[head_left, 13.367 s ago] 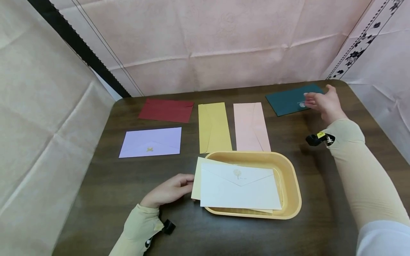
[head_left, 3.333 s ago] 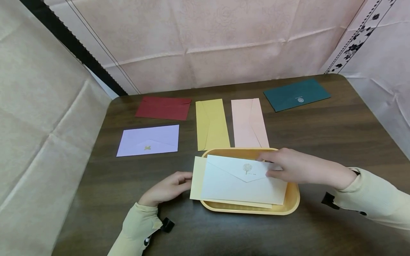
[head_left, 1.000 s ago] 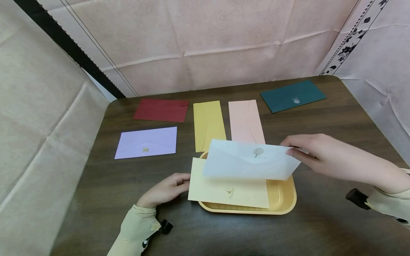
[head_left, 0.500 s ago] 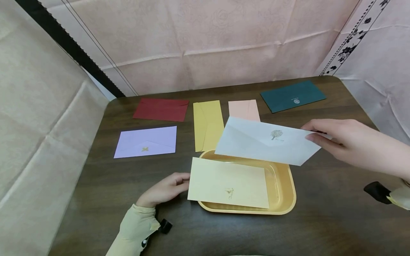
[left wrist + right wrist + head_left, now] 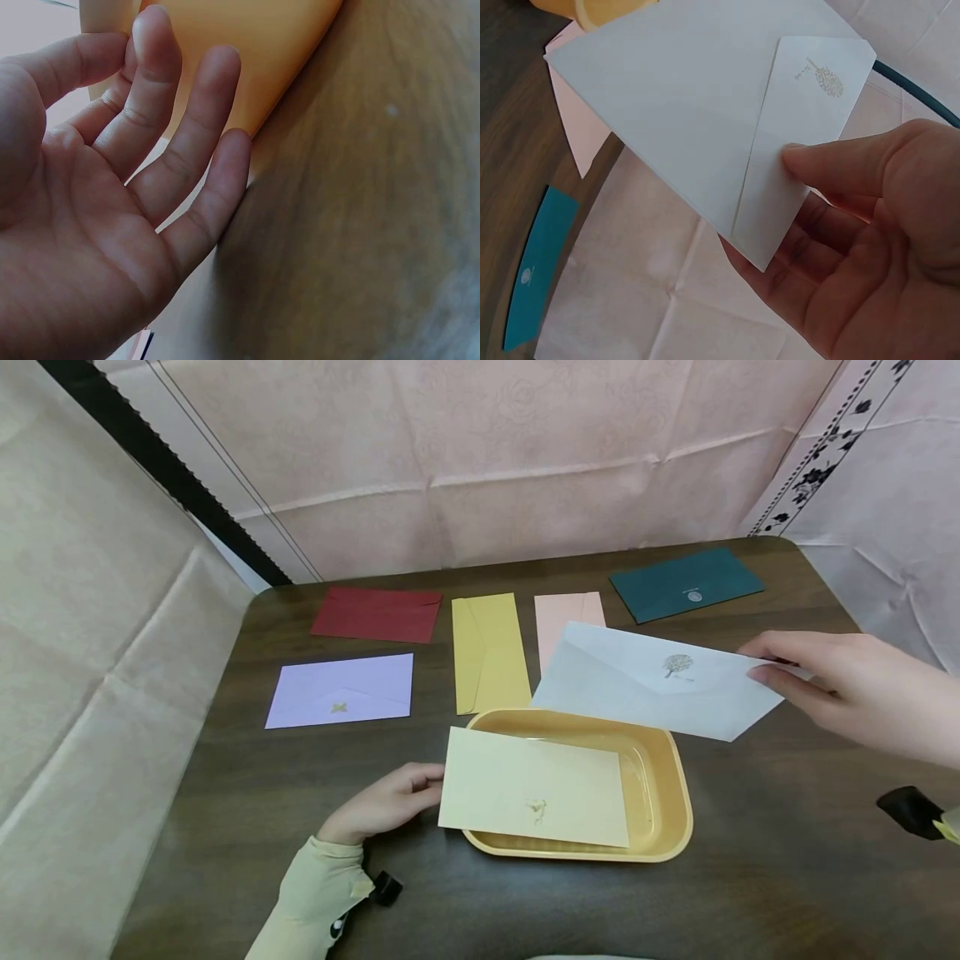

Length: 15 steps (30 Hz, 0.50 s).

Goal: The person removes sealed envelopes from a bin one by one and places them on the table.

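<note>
In the head view my right hand [image 5: 840, 689] pinches a white envelope [image 5: 637, 681] by its right end, between thumb and fingers. The envelope is tilted and printed with a small tree; in the right wrist view my thumb [image 5: 840, 161] presses on its flap. It overlaps a pink envelope [image 5: 566, 614] and the far rim of a yellow tray [image 5: 671, 793]. A cream envelope [image 5: 525, 777] with a gold motif lies across the tray, its left end past the rim. There my left hand [image 5: 390, 802] holds the cream envelope's edge between thumb and index finger, other fingers loosely bent.
On the dark wood table [image 5: 750, 877] lie a red envelope [image 5: 378, 614], a lilac envelope [image 5: 341, 689], a yellow envelope [image 5: 491, 652] and a teal envelope [image 5: 686, 585] at the far right. Pale cloth [image 5: 480, 468] hangs behind the table's far edge.
My right hand has lifted the white envelope off the cream one and carried it right and away, uncovering the cream envelope and part of the tray. My left hand stays at the same spot.
</note>
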Each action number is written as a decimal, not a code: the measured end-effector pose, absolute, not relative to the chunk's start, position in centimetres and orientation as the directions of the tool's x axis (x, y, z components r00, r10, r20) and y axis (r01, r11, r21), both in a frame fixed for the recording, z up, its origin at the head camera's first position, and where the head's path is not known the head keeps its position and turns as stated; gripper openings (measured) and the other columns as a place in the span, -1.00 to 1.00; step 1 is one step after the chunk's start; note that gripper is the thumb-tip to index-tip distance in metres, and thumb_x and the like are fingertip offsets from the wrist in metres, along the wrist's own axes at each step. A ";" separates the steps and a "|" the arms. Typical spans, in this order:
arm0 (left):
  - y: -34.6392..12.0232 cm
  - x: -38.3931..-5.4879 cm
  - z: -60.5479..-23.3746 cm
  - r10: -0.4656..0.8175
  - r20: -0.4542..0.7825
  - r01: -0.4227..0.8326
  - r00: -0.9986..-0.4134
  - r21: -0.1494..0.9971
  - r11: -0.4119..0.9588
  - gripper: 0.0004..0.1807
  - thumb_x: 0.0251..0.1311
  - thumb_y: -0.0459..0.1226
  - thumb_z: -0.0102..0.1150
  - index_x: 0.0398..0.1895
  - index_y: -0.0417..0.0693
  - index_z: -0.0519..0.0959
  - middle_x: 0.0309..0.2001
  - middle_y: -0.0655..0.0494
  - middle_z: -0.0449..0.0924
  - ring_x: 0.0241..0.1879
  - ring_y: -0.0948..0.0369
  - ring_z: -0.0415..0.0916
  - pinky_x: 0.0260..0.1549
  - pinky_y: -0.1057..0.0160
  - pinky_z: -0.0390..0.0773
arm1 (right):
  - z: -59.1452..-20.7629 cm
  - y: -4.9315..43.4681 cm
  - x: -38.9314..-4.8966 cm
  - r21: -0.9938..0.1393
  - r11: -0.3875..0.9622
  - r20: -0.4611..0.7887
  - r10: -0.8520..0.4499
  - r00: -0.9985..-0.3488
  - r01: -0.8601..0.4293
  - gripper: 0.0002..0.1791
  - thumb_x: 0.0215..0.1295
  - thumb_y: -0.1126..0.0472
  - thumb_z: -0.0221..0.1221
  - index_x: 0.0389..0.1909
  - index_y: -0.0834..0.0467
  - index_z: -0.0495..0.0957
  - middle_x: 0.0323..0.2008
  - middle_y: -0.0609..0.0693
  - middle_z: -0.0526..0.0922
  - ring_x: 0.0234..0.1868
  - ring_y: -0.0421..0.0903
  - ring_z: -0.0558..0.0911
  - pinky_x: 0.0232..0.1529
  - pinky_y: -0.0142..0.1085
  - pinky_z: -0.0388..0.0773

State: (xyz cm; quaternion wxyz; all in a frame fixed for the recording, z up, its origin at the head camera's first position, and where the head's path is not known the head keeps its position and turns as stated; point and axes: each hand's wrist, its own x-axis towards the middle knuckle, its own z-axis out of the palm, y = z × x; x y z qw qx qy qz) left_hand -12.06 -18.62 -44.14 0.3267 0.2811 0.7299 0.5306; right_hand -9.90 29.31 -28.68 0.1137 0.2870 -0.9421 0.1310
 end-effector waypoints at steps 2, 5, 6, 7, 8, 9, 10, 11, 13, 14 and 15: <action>-18.6 -12.1 -44.2 0.758 -0.178 0.067 -0.627 0.958 0.280 -0.70 0.54 -0.27 -0.01 0.20 -0.13 0.58 0.06 0.08 0.65 -0.02 0.20 0.54 -0.02 0.29 0.50 | -28.8 29.5 -9.9 -0.188 0.815 0.292 -0.486 -0.824 -0.548 -0.57 0.09 0.56 0.34 -0.15 0.02 0.60 -0.36 -0.25 0.62 -0.48 -0.36 0.38 -0.48 -0.54 0.25; -18.6 -12.1 -44.3 0.761 -0.174 0.071 -0.625 0.958 0.277 -0.70 0.54 -0.27 -0.01 0.20 -0.12 0.58 0.06 0.08 0.65 -0.02 0.20 0.54 -0.03 0.28 0.51 | -28.9 30.1 -9.9 -0.190 0.824 0.305 -0.468 -0.830 -0.534 -0.57 0.08 0.57 0.34 -0.14 0.04 0.61 -0.34 -0.20 0.65 -0.47 -0.35 0.41 -0.47 -0.54 0.27; -18.6 -12.1 -44.3 0.762 -0.172 0.074 -0.624 0.958 0.276 -0.70 0.54 -0.27 -0.01 0.19 -0.12 0.58 0.05 0.07 0.66 -0.03 0.20 0.54 -0.03 0.28 0.51 | -29.0 30.3 -10.0 -0.188 0.825 0.308 -0.465 -0.830 -0.532 -0.58 0.08 0.58 0.34 -0.15 0.04 0.62 -0.34 -0.19 0.66 -0.47 -0.35 0.41 -0.47 -0.55 0.28; -18.6 -12.1 -44.3 0.763 -0.170 0.076 -0.623 0.958 0.276 -0.70 0.54 -0.27 -0.01 0.19 -0.12 0.59 0.05 0.07 0.66 -0.04 0.20 0.54 -0.04 0.28 0.51 | -29.0 30.6 -10.0 -0.195 0.828 0.314 -0.456 -0.833 -0.526 -0.58 0.08 0.58 0.33 -0.15 0.04 0.62 -0.34 -0.18 0.66 -0.47 -0.36 0.42 -0.47 -0.55 0.28; -18.6 -12.2 -44.3 0.763 -0.170 0.077 -0.624 0.958 0.276 -0.70 0.54 -0.27 -0.01 0.19 -0.12 0.59 0.05 0.07 0.66 -0.04 0.20 0.54 -0.04 0.28 0.51 | -29.2 30.9 -10.0 -0.195 0.827 0.326 -0.453 -0.830 -0.527 -0.59 0.09 0.58 0.33 -0.16 0.05 0.63 -0.34 -0.16 0.67 -0.46 -0.38 0.44 -0.47 -0.56 0.29; -18.6 -12.2 -44.3 0.764 -0.170 0.076 -0.623 0.958 0.276 -0.70 0.54 -0.27 -0.01 0.19 -0.12 0.59 0.05 0.07 0.66 -0.04 0.20 0.54 -0.04 0.28 0.51 | -29.3 31.2 -10.0 -0.194 0.830 0.336 -0.445 -0.830 -0.523 -0.60 0.11 0.57 0.32 -0.17 0.03 0.63 -0.35 -0.18 0.67 -0.44 -0.43 0.44 -0.47 -0.56 0.29; -18.6 -12.2 -44.3 0.764 -0.171 0.076 -0.623 0.958 0.275 -0.70 0.54 -0.27 -0.01 0.19 -0.12 0.59 0.05 0.07 0.66 -0.04 0.20 0.54 -0.04 0.28 0.51 | -29.5 31.5 -10.0 -0.204 0.830 0.345 -0.435 -0.832 -0.519 -0.62 0.13 0.56 0.31 -0.18 0.03 0.63 -0.36 -0.19 0.67 -0.43 -0.48 0.45 -0.48 -0.57 0.29; -18.6 -12.1 -44.3 0.763 -0.172 0.074 -0.623 0.958 0.276 -0.70 0.54 -0.27 -0.01 0.19 -0.13 0.58 0.05 0.07 0.66 -0.03 0.20 0.54 -0.04 0.28 0.51 | -29.6 31.9 -10.0 -0.214 0.835 0.353 -0.419 -0.837 -0.508 -0.65 0.16 0.54 0.30 -0.19 0.03 0.64 -0.37 -0.21 0.66 -0.41 -0.53 0.44 -0.49 -0.56 0.28; -18.6 -12.1 -44.2 0.762 -0.176 0.065 -0.623 0.959 0.275 -0.69 0.54 -0.26 0.00 0.21 -0.14 0.58 0.06 0.07 0.65 -0.01 0.20 0.54 -0.02 0.28 0.51 | -29.9 32.5 -10.0 -0.239 0.842 0.369 -0.383 -0.847 -0.484 -0.71 0.22 0.50 0.29 -0.22 0.03 0.64 -0.41 -0.26 0.64 -0.41 -0.62 0.41 -0.53 -0.56 0.28; -18.6 -12.1 -44.2 0.762 -0.178 0.061 -0.623 0.960 0.274 -0.69 0.54 -0.26 0.00 0.21 -0.14 0.57 0.07 0.06 0.65 0.00 0.20 0.54 -0.01 0.28 0.51 | -30.0 32.8 -9.9 -0.243 0.846 0.371 -0.370 -0.852 -0.474 -0.73 0.24 0.49 0.28 -0.24 0.03 0.64 -0.42 -0.25 0.64 -0.42 -0.65 0.39 -0.55 -0.55 0.28; -18.6 -12.1 -44.2 0.761 -0.179 0.057 -0.623 0.960 0.273 -0.68 0.54 -0.26 0.00 0.22 -0.14 0.57 0.08 0.06 0.65 0.02 0.20 0.54 0.00 0.28 0.51 | -30.1 33.1 -9.9 -0.253 0.851 0.370 -0.355 -0.859 -0.460 -0.77 0.27 0.47 0.27 -0.25 0.05 0.64 -0.43 -0.25 0.64 -0.43 -0.67 0.37 -0.58 -0.55 0.27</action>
